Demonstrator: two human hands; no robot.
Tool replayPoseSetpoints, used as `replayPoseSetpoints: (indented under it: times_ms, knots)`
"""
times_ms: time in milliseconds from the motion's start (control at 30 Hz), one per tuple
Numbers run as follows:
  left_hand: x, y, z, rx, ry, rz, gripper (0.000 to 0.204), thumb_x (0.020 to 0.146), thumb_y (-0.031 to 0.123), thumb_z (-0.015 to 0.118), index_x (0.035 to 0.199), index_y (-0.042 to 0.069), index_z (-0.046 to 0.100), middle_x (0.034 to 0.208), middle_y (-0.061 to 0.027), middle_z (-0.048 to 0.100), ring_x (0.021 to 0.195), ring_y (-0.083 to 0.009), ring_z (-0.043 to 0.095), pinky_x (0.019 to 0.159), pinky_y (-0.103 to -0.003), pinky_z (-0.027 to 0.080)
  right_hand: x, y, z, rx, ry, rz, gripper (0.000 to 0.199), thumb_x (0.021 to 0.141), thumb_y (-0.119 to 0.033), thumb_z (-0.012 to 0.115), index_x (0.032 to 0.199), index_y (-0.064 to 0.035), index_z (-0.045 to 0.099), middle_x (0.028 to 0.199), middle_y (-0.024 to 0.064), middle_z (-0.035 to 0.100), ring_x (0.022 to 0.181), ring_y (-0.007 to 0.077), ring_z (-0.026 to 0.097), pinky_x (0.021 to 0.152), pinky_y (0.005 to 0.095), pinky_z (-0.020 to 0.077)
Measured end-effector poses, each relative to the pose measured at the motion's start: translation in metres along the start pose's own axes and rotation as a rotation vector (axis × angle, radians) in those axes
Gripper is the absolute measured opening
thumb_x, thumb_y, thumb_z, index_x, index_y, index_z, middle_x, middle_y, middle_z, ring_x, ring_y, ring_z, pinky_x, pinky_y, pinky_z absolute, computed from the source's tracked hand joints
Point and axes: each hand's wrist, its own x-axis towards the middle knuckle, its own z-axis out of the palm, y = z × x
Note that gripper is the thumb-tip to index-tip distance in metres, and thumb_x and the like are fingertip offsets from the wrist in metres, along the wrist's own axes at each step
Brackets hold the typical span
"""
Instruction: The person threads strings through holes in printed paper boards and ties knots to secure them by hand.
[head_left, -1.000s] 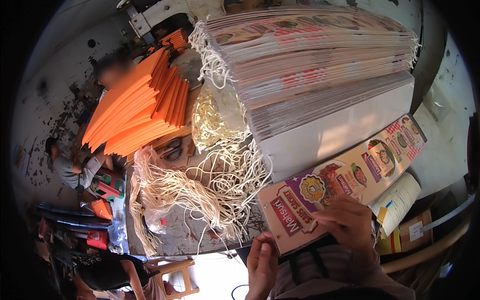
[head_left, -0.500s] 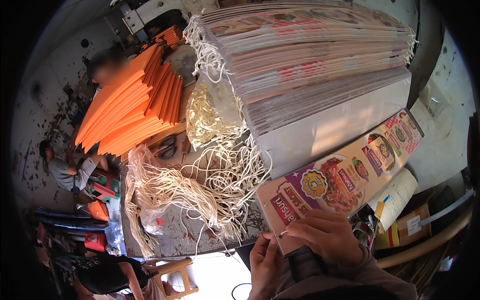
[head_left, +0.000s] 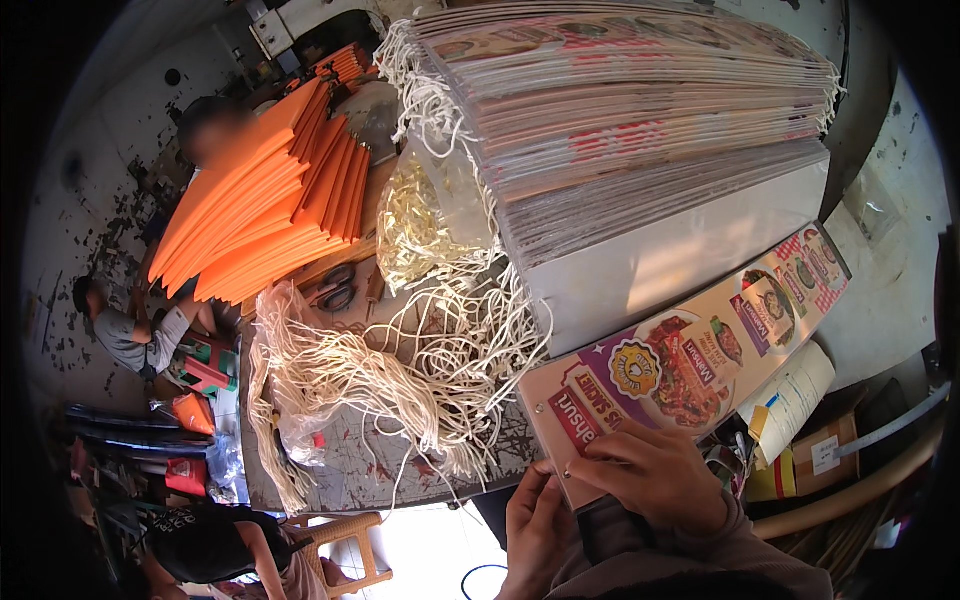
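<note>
A long printed cardboard sheet [head_left: 700, 350] with food pictures lies at the table's near right, below a tall stack of similar sheets [head_left: 640, 130]. My right hand [head_left: 655, 472] presses flat on the sheet's near end. Thumb and fingers of my left hand [head_left: 535, 520] pinch the sheet's near corner, close to two small punched holes. A loose heap of cream cords [head_left: 400, 380] lies just left of the sheet, some strands trailing from the stack.
A fan of orange sheets [head_left: 260, 210] rests at the far left, and a clear bag of cream cords [head_left: 425, 215] sits beside the stack. Other people [head_left: 125, 330] are seated on the floor at left. A paper roll [head_left: 790, 400] and boxes stand at right.
My right hand has slid down to the sheet's near end and flattened on it. My left hand has come up to its corner.
</note>
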Motion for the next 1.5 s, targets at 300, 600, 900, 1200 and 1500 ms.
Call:
replayPoseSetpoints:
  times_ms: [300, 600, 900, 1200, 1500]
  knots:
    - [0.001, -0.003, 0.002, -0.012, -0.001, 0.018, 0.017, 0.093, 0.007, 0.038, 0.106, -0.001, 0.045, 0.098, -0.0076, 0.056, 0.082, -0.0067, 0.055, 0.066, -0.016, 0.042, 0.009, -0.001, -0.003, -0.104, -0.084, -0.053, 0.017, 0.074, -0.019, 0.057, 0.090, -0.0121, 0.055, 0.076, -0.0012, 0.046, 0.072, 0.0117, 0.053, 0.046, 0.0219, 0.0455]
    - [-0.012, -0.009, -0.015, 0.099, 0.026, 0.065, 0.024, 0.091, 0.014, 0.046, 0.110, -0.001, 0.049, 0.083, 0.0002, 0.051, 0.073, -0.0080, 0.047, 0.070, -0.018, 0.039, 0.008, -0.017, 0.010, -0.176, -0.096, -0.063, 0.017, 0.073, -0.018, 0.056, 0.089, -0.0127, 0.055, 0.077, 0.0002, 0.048, 0.072, 0.0146, 0.053, 0.050, 0.0255, 0.0460]
    - [-0.017, -0.016, -0.019, 0.045, -0.016, -0.054, 0.021, 0.091, 0.018, 0.049, 0.105, 0.002, 0.051, 0.097, -0.0055, 0.057, 0.089, -0.0134, 0.056, 0.077, -0.024, 0.046, 0.001, -0.033, -0.003, -0.301, -0.090, -0.081, 0.008, 0.072, -0.018, 0.055, 0.079, -0.0145, 0.055, 0.076, -0.0025, 0.047, 0.068, 0.0115, 0.052, 0.050, 0.0219, 0.0409]
    - [-0.011, -0.008, -0.010, -0.056, 0.065, -0.180, 0.023, 0.087, 0.004, 0.050, 0.108, -0.004, 0.048, 0.103, -0.0148, 0.057, 0.093, -0.0184, 0.058, 0.083, -0.030, 0.046, -0.011, -0.035, 0.006, -0.324, -0.062, -0.101, 0.014, 0.072, -0.017, 0.055, 0.085, -0.0124, 0.054, 0.078, -0.0016, 0.047, 0.070, 0.0102, 0.051, 0.053, 0.0212, 0.0420]
    - [-0.001, -0.044, -0.050, 0.442, 0.153, 0.415, 0.020, 0.085, 0.012, 0.060, 0.101, 0.004, 0.052, 0.096, -0.0073, 0.058, 0.084, -0.0111, 0.056, 0.073, -0.023, 0.046, -0.013, -0.035, 0.009, -0.335, -0.013, -0.103, 0.024, 0.071, -0.015, 0.054, 0.092, -0.0038, 0.055, 0.092, 0.0078, 0.053, 0.074, 0.0158, 0.054, 0.060, 0.0248, 0.0453]
